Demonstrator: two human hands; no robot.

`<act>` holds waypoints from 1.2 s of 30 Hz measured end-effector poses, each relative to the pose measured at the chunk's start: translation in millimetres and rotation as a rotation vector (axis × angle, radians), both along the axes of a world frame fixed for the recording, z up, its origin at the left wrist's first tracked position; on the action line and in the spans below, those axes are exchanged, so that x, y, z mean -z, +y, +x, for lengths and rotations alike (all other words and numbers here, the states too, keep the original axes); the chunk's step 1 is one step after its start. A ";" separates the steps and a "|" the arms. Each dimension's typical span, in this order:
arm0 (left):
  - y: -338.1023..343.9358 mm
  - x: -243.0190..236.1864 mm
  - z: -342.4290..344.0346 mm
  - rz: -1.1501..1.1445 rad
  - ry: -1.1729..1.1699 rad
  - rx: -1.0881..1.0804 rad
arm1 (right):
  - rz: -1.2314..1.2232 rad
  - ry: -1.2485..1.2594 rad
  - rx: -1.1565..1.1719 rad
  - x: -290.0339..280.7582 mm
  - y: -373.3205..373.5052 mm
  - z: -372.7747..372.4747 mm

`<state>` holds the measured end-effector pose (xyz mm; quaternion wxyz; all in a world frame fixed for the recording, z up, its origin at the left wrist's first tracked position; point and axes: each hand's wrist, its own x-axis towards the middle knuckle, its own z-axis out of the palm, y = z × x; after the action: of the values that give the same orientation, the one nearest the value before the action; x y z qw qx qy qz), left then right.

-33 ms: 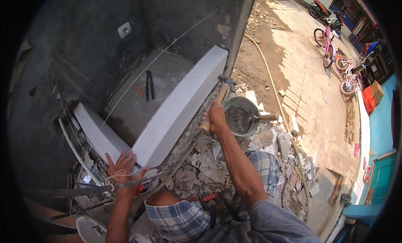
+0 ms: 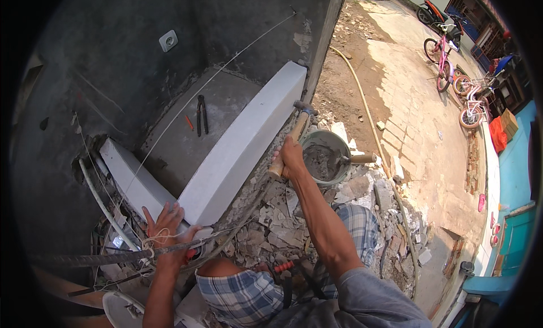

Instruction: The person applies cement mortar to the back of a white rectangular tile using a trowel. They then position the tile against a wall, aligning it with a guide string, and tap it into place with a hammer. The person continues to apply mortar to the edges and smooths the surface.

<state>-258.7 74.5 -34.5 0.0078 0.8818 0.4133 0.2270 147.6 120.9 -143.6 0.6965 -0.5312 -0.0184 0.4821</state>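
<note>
My right hand (image 2: 291, 156) is wrapped round the wooden handle of a hammer (image 2: 300, 126). The hammer's head lies just beside the far part of a long white block (image 2: 249, 141), at its right side. With fingers spread, my left hand (image 2: 166, 223) rests at the near corner, where the long block meets a shorter white block (image 2: 138, 175). A ribbed steel bar (image 2: 113, 258) with thin string knotted round it crosses over my left wrist. Right of my right hand stands a bucket (image 2: 327, 137) of grey mortar, with a wooden-handled tool (image 2: 362, 158) lying over its rim.
Black pincers (image 2: 202, 116) and a small orange piece (image 2: 189, 123) lie on the concrete floor behind the long block. A taut string (image 2: 220, 69) runs across to the grey wall. Rubble (image 2: 283, 232) surrounds my knees. A yellow hose (image 2: 362, 90) and bicycles (image 2: 444, 62) are to the right.
</note>
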 end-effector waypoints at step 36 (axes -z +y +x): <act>85.5 21.8 233.4 -0.076 0.212 -0.102 | -0.356 -1.717 -0.317 -137.4 -71.1 92.2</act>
<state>-25.3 160.0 -56.3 -0.0139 0.8778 0.4644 0.1168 239.8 49.7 -6.1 0.2749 -0.8008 -0.5321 0.0044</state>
